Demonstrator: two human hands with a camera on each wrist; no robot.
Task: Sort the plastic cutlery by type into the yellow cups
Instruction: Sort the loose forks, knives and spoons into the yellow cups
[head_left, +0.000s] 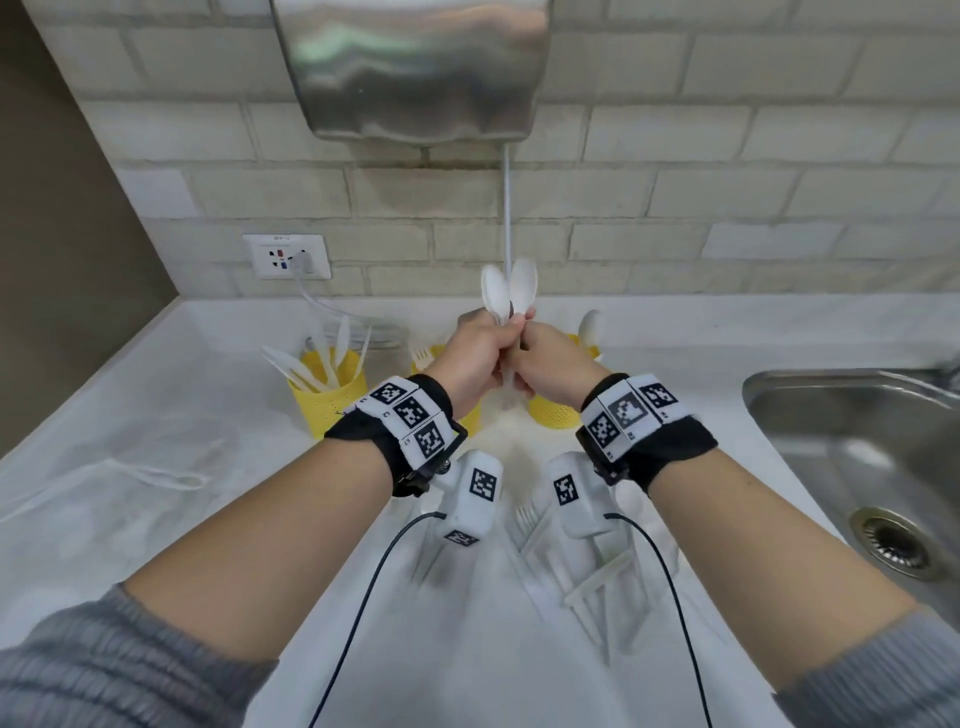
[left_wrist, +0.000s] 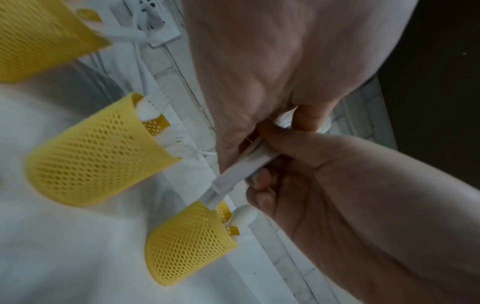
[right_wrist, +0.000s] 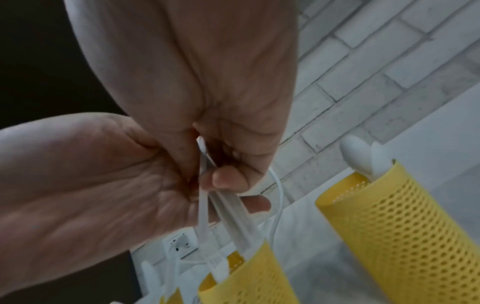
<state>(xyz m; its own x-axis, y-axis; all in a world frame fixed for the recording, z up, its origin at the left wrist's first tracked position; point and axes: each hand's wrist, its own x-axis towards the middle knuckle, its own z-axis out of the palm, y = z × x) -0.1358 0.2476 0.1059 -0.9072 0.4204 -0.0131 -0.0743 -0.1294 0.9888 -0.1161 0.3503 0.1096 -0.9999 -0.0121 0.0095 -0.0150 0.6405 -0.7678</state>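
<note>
Spoons (head_left: 506, 291), white plastic, stand bowls-up in a bunch above the middle cup (head_left: 470, 415), their handles gripped by both the left hand (head_left: 475, 353) and the right hand (head_left: 553, 358), fists touching. On the counter (head_left: 156, 405), the left cup (head_left: 327, 389) holds knives, the middle cup forks, the right cup (head_left: 558, 405) spoons. More cutlery (head_left: 597, 566) lies nearer, beside the sink (head_left: 857, 441).
</note>
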